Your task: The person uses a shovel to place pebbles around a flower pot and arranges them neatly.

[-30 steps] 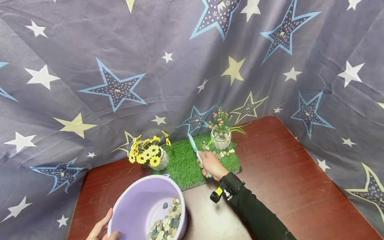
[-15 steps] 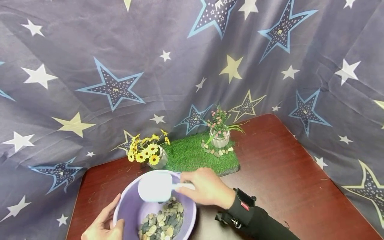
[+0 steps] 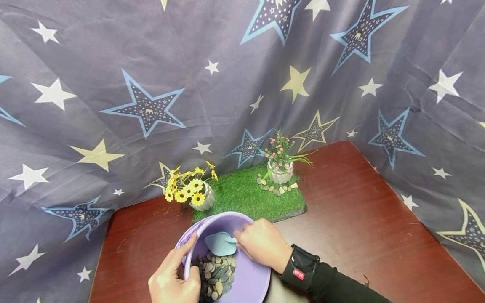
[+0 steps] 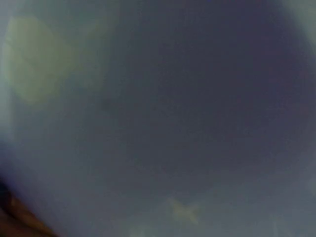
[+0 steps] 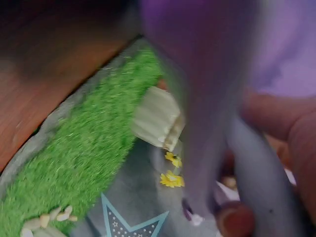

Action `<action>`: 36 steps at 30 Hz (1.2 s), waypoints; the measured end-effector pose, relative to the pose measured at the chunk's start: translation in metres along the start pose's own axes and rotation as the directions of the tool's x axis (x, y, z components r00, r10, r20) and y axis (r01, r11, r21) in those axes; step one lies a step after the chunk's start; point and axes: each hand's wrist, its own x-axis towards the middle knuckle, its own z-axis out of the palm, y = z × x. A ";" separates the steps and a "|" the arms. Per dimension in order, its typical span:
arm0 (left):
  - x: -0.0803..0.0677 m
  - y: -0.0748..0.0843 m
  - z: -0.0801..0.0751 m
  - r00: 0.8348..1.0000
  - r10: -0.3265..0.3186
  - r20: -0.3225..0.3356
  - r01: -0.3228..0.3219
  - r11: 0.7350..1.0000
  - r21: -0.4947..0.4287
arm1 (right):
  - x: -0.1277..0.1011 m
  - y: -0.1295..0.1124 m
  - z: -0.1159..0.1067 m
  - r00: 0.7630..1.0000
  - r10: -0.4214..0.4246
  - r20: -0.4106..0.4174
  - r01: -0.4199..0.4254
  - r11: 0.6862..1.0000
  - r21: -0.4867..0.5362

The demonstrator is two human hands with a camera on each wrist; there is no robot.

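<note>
Scoop [image 3: 219, 244] is now dipping inside the bucket [image 3: 257, 273], nearing the stones [image 3: 219, 275]; right hand [image 3: 263, 244] is gripping it, left hand [image 3: 174, 277] pinching the rim [image 3: 230, 213].

Head view: bright, fairly even light, mostly sharp; washed-out glare on table [image 3: 363, 235] beside bucket [image 3: 250, 275], stones [image 3: 217, 275] darker toward left rim. Wide-angle stretch on curtain [image 3: 227, 38] stars near the edges. Left wrist: dim, bluish, low contrast, all out of focus, near-black lower-left corner. Right wrist: duller, close purple plastic smeared, grass mat [image 5: 89, 133] clearer, upper-left corner dark
</note>
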 end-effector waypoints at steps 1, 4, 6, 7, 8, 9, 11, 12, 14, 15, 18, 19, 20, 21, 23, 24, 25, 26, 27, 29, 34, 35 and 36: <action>-0.001 0.001 0.002 1.000 0.005 0.000 -0.005 1.000 -0.015 | 0.000 -0.003 0.004 1.000 -0.004 -0.020 0.003 0.999 -0.040; -0.004 0.002 0.006 1.000 0.021 -0.003 -0.021 0.999 -0.037 | -0.003 -0.011 0.017 0.994 0.002 -0.111 -0.018 0.990 -0.141; -0.006 0.004 0.010 0.999 0.046 -0.001 -0.046 0.998 -0.050 | -0.005 -0.015 0.024 0.987 0.000 -0.158 -0.028 0.984 -0.175; -0.007 0.005 0.011 0.998 0.061 0.004 -0.060 0.996 -0.060 | -0.007 -0.017 0.028 0.985 -0.004 -0.171 -0.029 0.982 -0.185; -0.008 0.006 0.012 0.997 0.073 0.007 -0.072 0.995 -0.069 | -0.008 -0.019 0.030 0.984 -0.010 -0.176 -0.024 0.981 -0.191; -0.008 0.007 0.013 0.997 0.082 0.012 -0.081 0.994 -0.079 | -0.009 -0.020 0.032 0.984 -0.019 -0.176 -0.016 0.981 -0.194; -0.009 0.009 0.013 0.996 0.089 0.014 -0.087 0.993 -0.084 | -0.010 -0.020 0.032 0.986 -0.039 -0.160 0.007 0.981 -0.196; -0.009 0.010 0.013 0.996 0.087 0.012 -0.086 0.993 -0.082 | -0.010 -0.020 0.032 0.988 -0.047 -0.145 0.017 0.980 -0.200; -0.009 0.011 0.014 0.997 0.079 0.005 -0.078 0.994 -0.081 | -0.010 -0.018 0.030 0.993 -0.054 -0.108 0.031 0.979 -0.200; -0.008 0.012 0.013 0.998 0.067 0.008 -0.066 0.995 -0.079 | -0.009 -0.017 0.028 0.995 -0.053 -0.085 0.036 0.981 -0.192; -0.009 0.012 0.013 0.999 0.053 0.007 -0.052 0.996 -0.071 | -0.008 -0.015 0.024 0.999 -0.025 -0.023 0.021 0.990 -0.138; -0.009 0.012 0.012 0.999 0.051 0.010 -0.050 0.996 -0.071 | -0.008 -0.015 0.023 1.000 -0.003 -0.006 0.003 0.995 -0.103; -0.010 0.012 0.012 0.999 0.047 0.011 -0.046 0.997 -0.067 | -0.009 -0.014 0.022 1.000 0.019 0.010 -0.018 0.998 -0.060; -0.010 0.012 0.011 0.999 0.046 0.011 -0.045 0.997 -0.065 | -0.009 -0.014 0.021 0.999 0.043 0.026 -0.043 0.999 -0.018; -0.011 0.011 0.011 0.999 0.049 0.005 -0.049 0.998 -0.047 | -0.010 -0.014 0.019 0.995 0.085 0.054 -0.089 0.994 0.065; -0.011 0.011 0.011 0.999 0.046 0.004 -0.046 0.998 -0.038 | -0.010 -0.014 0.018 0.992 0.105 0.069 -0.112 0.988 0.107; -0.011 0.011 0.010 0.999 0.044 0.001 -0.044 0.999 -0.030 | -0.010 -0.015 0.017 0.989 0.122 0.086 -0.134 0.980 0.145; -0.011 0.011 0.010 0.999 0.044 -0.003 -0.044 0.999 -0.025 | -0.011 -0.015 0.017 0.986 0.134 0.100 -0.150 0.973 0.174; -0.011 0.011 0.010 0.999 0.047 -0.003 -0.047 0.999 -0.023 | -0.011 -0.016 0.016 0.983 0.145 0.115 -0.166 0.966 0.198; -0.011 0.011 0.009 0.999 0.049 0.002 -0.049 0.999 -0.021 | -0.011 -0.017 0.014 0.975 0.169 0.143 -0.200 0.948 0.248; -0.010 0.011 0.008 0.999 0.051 0.011 -0.050 0.999 -0.018 | -0.010 -0.016 0.012 0.954 0.231 0.192 -0.288 0.889 0.356; -0.010 0.011 0.007 0.999 0.047 0.012 -0.046 0.999 -0.014 | -0.010 -0.015 0.011 0.952 0.237 0.196 -0.296 0.879 0.373; -0.010 0.011 0.006 0.999 0.040 0.016 -0.039 0.999 -0.010 | -0.010 -0.015 0.011 0.949 0.239 0.203 -0.303 0.869 0.392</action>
